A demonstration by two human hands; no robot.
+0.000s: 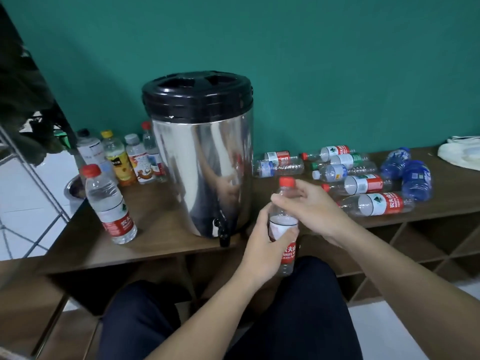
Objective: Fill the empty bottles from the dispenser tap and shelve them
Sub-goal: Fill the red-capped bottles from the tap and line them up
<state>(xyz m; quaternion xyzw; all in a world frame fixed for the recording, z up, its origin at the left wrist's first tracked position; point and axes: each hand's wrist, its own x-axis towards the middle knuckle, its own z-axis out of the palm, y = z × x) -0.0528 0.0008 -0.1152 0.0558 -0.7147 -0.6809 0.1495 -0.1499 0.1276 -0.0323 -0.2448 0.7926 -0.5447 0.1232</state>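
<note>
Head view, going from the left end of the wooden shelf top [78,245]: one red-capped bottle of water [110,203] stands upright near the front edge, probably already filled and parked clear of the steel dispenser [200,152], whose black tap [222,229] overhangs that edge so a bottle fits beneath. Just right of the tap, the left hand [265,245] wraps its fingers round the held bottle [284,229] while the right hand [311,206] hovers loosely spread beside its red cap [286,181], seemingly ready to unscrew. Empty bottles [363,183] lie on their sides toward the right end, awaiting their turn.
</note>
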